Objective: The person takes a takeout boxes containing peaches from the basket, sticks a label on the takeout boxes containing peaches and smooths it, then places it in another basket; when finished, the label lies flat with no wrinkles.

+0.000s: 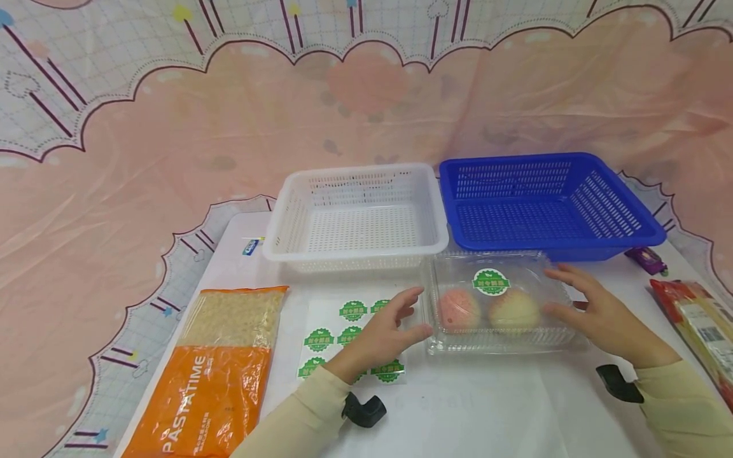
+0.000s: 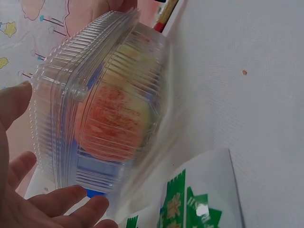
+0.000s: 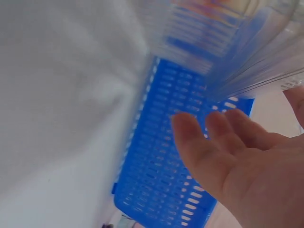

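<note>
A clear plastic clamshell box (image 1: 455, 270) lies closed on the white table, a round green and white sticker (image 1: 490, 282) on its lid. Through the plastic show two peach-like fruits, one pinkish red (image 1: 459, 312) and one pale yellow (image 1: 513, 312). My left hand (image 1: 375, 334) is beside the box's left side, fingers loosely spread and holding nothing. On the other side, my right hand (image 1: 598, 315) has its fingertips right at the box's right edge, fingers relaxed. Under the left hand lies a sheet of green stickers (image 1: 319, 340), partly hidden by that hand.
Behind the box stand a white basket (image 1: 357, 254) and a blue basket (image 1: 555, 243). An orange PASTATIME macaroni bag (image 1: 212, 381) lies at left. A red and clear food packet (image 1: 701, 324) and a small purple wrapped item (image 1: 647, 260) are at right.
</note>
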### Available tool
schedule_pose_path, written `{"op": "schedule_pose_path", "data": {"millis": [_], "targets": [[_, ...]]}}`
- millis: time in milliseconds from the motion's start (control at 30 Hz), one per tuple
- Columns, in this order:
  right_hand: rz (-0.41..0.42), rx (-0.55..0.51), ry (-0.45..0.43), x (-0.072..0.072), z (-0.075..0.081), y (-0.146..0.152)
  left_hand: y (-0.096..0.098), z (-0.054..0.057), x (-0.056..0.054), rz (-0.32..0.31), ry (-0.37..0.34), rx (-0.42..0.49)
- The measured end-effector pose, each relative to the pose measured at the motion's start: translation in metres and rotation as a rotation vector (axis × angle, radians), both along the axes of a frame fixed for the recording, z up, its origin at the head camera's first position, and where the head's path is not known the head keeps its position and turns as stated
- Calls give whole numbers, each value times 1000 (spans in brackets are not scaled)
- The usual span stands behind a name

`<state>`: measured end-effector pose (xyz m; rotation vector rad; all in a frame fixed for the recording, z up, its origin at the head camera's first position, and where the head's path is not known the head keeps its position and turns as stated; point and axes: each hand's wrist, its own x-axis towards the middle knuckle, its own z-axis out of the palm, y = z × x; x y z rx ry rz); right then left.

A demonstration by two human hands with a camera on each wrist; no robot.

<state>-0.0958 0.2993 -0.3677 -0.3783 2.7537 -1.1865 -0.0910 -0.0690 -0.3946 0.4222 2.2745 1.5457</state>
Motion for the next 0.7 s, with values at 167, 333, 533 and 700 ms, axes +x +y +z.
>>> {"op": "schedule_pose_path", "data": {"millis": [167,333,533,700], "targets": [[9,29,-90,0,1,4,3,0,-1,-15,2,0],[38,35,-176,-2,0,6,6,1,-2,-29,-31,39],[47,18,-223,-2,-3,7,10,2,-2,-34,-62,61],[45,30,-225,-1,-4,8,12,3,-1,-30,-62,31]]}}
